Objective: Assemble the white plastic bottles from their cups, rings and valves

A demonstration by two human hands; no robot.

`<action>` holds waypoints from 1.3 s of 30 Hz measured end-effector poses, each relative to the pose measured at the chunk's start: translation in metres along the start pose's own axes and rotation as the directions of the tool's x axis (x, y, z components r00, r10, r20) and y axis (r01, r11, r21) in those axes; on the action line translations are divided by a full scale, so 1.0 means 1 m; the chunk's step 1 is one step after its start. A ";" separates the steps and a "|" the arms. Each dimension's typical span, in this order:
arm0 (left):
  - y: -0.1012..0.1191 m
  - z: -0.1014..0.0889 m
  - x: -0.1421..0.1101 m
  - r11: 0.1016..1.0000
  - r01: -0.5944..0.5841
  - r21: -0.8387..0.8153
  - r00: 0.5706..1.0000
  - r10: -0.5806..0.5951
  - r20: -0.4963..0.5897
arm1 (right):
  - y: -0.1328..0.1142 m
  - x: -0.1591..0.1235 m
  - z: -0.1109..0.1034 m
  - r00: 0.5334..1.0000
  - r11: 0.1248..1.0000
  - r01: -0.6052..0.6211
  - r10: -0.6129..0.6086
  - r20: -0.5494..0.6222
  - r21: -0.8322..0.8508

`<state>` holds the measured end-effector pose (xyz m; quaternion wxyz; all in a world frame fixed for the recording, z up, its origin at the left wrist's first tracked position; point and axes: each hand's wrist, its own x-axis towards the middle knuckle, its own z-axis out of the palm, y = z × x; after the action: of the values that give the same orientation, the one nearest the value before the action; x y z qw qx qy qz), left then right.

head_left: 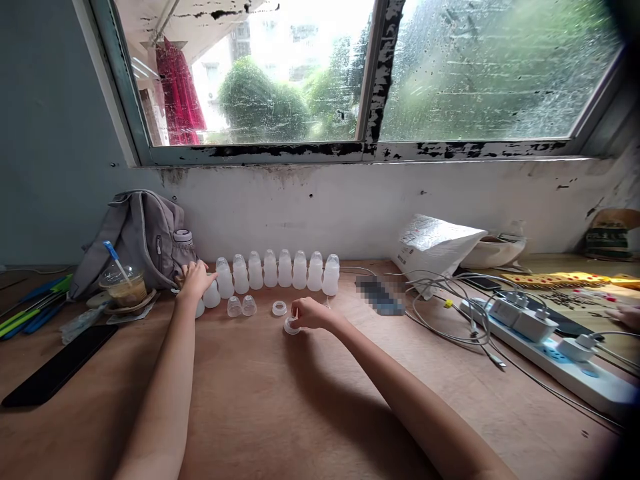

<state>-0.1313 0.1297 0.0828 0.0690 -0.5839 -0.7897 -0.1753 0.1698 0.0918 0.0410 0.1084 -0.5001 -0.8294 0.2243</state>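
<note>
My left hand [195, 280] reaches over the left end of a row of small baby bottles. Its thumb stands apart from its bent fingers, beside an uncapped bottle [212, 295]. My right hand [311, 313] is closed in a pinch on a white bottle ring [291, 326] at the tabletop, and the fingers partly cover it. Another white ring [279, 308] lies just behind it. Two clear domed caps [241, 306] stand in front of the row. Several frosted white bottles [285, 270] with clear caps line up toward the wall.
At the left are a grey backpack [143, 233], a drink cup with a straw [123, 287] and a black phone-like slab [60, 365]. To the right lie tangled cables [450, 320], a power strip [550, 350] and a silvery bag [435, 247]. Someone else's hand [625, 317] shows at the far right.
</note>
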 end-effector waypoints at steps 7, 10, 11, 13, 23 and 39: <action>0.045 -0.026 -0.018 0.941 -0.283 -0.185 0.958 0.287 -0.002 | 0.002 0.001 -0.003 0.994 1.000 0.029 -0.028 -0.105 0.011; 0.081 -0.019 -0.040 0.843 -0.465 -0.270 0.851 0.510 0.127 | 0.005 0.002 -0.004 0.993 0.998 0.046 -0.040 -0.115 0.046; 0.093 -0.013 -0.048 0.812 -0.502 -0.298 0.810 0.562 0.166 | 0.006 0.002 -0.004 0.991 0.997 0.054 -0.047 -0.121 0.053; 0.112 0.001 -0.063 0.733 -0.559 -0.387 0.678 0.673 0.295 | 0.009 0.003 -0.004 0.989 0.996 0.073 -0.065 -0.133 0.059; 0.134 0.040 -0.079 0.633 -0.583 -0.509 0.593 0.760 0.266 | 0.020 0.009 -0.007 0.967 0.987 0.158 -0.157 -0.202 -0.009; 0.127 0.067 -0.077 0.665 -0.612 -0.427 0.651 0.731 0.205 | 0.048 0.007 -0.026 0.963 0.980 -0.071 0.019 -0.270 -0.187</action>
<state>0.0187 0.1173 0.0218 -0.1115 -0.8618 -0.4710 -0.1520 0.2142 0.1241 0.0400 0.1647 -0.5527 -0.8135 0.0751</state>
